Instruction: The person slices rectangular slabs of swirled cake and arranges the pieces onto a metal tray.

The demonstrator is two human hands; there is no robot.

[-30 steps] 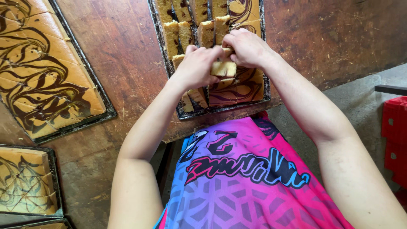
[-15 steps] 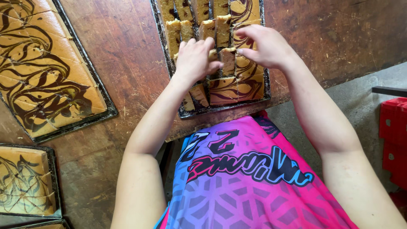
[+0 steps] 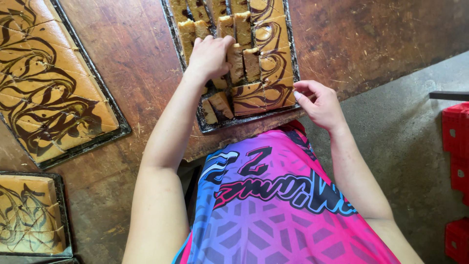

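Head view, straight down on a worn wooden table (image 3: 137, 63). Ahead, a dark metal baking tray (image 3: 205, 124) full of marbled cake cut into bars (image 3: 266, 63), tan with dark chocolate swirls; some bars upright on edge, others flat, two loose pieces (image 3: 217, 105) in the near left corner. Left hand (image 3: 210, 56) down on the tray, fingers curled over the cut bars near the middle, thumb side against one narrow bar (image 3: 236, 61); whether gripped or only pressed, cannot tell. Right hand (image 3: 320, 105) just off the tray's near right corner, fingers loosely curled, fingertips (image 3: 299, 95) pinched close beside the corner slab, nothing visibly held. Far left, a second tray (image 3: 115, 132) with an unbroken sheet of swirled cake (image 3: 49, 83), scored into slabs. Lower left, a third tray (image 3: 62, 215) with thicker cake blocks (image 3: 27, 215). At right, red crates (image 3: 457, 146) on a grey floor.
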